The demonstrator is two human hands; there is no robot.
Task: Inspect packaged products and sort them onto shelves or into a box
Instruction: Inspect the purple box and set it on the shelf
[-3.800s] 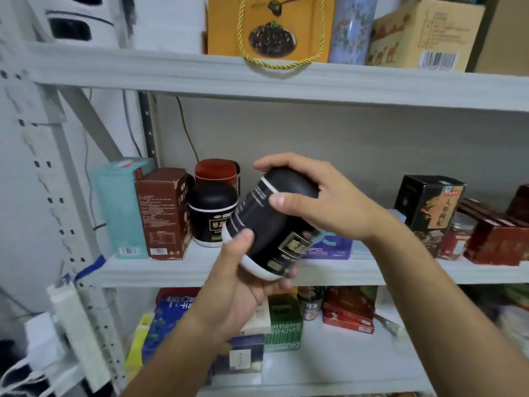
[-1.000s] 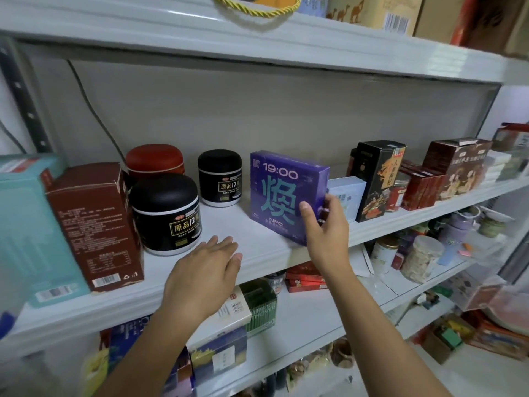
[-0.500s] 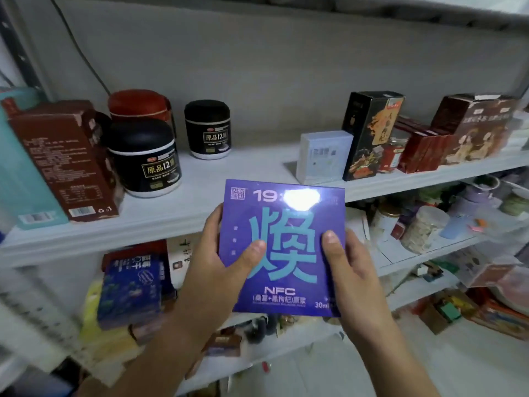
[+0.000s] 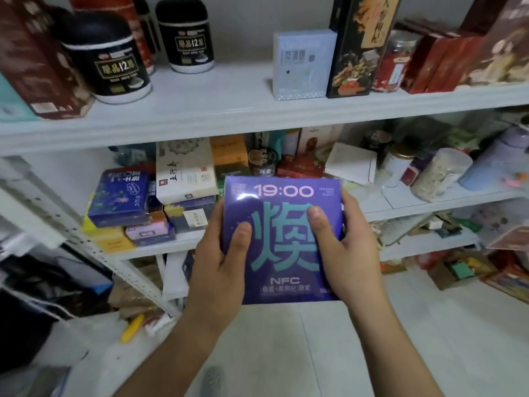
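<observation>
Head view: a person holds a purple box (image 4: pixel 282 196) in front of a white rack of shelves, its printed face turned to the camera.
Left hand (image 4: pixel 220 259): it grips the left edge of the box. The thumb lies on the front face and the other fingers are hidden behind.
Right hand (image 4: pixel 346 253): it grips the right edge. The thumb lies over the big teal character and the fingers curl round the side.
Purple box: it is in the air between the two hands and touches no shelf. It stands the right way up, "19:00" at the top and "NFC" near the bottom. The shiny wrap gives some glare near the top left corner.
Above the hands: the upper shelf (image 4: pixel 200 110) carries a near black jar (image 4: pixel 111 67), a far black jar (image 4: pixel 186 38), a pale box (image 4: pixel 302 64) and a tall dark box (image 4: pixel 357 44).
Beyond the hands: the middle shelf (image 4: pixel 429 202) is crowded with stacked packs, with a blue box (image 4: pixel 118 199) to the far left of the left hand.
Below the hands: pale floor (image 4: pixel 286 353).
Step in hand: I judge it is the inspection of the front face.
Done: many products already stand on the shelves, but I cannot tell who sorted them.
Left: probably to check the other faces, then to choose a shelf or the sorting box and put the purple box there. I cannot tell which box is meant for sorting.
</observation>
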